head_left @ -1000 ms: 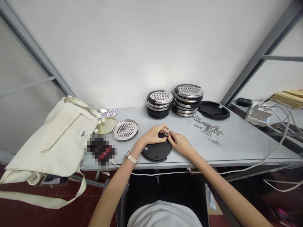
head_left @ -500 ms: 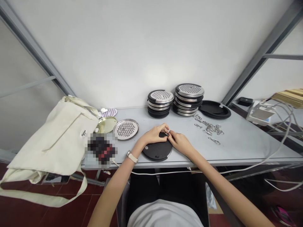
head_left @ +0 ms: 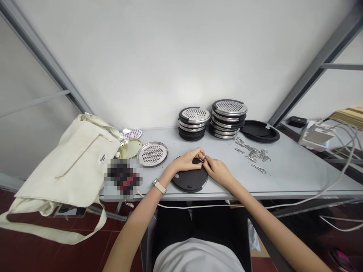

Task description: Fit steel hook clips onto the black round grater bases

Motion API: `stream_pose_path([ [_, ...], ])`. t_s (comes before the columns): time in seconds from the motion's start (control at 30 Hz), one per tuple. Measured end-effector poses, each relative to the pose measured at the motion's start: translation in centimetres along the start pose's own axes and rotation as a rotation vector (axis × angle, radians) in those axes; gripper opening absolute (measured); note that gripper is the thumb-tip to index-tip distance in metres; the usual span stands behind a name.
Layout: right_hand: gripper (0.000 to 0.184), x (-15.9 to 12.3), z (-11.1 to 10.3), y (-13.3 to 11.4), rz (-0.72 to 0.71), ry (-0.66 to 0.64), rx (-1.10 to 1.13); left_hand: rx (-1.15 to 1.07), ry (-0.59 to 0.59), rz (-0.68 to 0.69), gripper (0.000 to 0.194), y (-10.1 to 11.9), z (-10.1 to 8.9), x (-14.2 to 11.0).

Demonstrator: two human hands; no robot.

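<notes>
A black round disc (head_left: 190, 179) with a thin silver edge and a small silver round spot lies flat near the table's front edge. My left hand (head_left: 189, 160) curls over its far side, thumb on the top face and fingers bent at the rim. Right against it, my right hand (head_left: 216, 167) pinches at the same far-right part of the rim. Whatever sits between the fingertips is too small and covered to make out. Several metal snap hooks (head_left: 256, 154) lie loose to the right of my right hand.
Two stacks of perforated metal grater discs with black rims, a shorter stack (head_left: 193, 130) and a taller stack (head_left: 229, 120), stand by the wall. Beside them lies a black round tray (head_left: 262, 136). Leftward are a grater disc (head_left: 152, 155), a gold lid (head_left: 129, 149) and a cream bag (head_left: 68, 158).
The view has shifted slightly. Both hands stay at the far rim of the black disc, with only small finger movement.
</notes>
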State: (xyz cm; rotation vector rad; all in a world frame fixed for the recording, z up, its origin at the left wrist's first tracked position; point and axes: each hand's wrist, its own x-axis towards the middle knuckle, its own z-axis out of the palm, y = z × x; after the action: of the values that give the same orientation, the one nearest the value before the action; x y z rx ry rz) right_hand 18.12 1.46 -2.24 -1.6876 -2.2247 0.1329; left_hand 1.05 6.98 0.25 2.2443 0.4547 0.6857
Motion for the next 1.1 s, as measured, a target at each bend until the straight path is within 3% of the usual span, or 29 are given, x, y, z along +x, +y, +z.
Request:
stream_pose_path([
  [1.1,0.019,0.07,-0.07,-0.25,0.079,0.013,0.042,-0.022,0.007,-0.027,0.033,-0.18,0.06,0.03],
])
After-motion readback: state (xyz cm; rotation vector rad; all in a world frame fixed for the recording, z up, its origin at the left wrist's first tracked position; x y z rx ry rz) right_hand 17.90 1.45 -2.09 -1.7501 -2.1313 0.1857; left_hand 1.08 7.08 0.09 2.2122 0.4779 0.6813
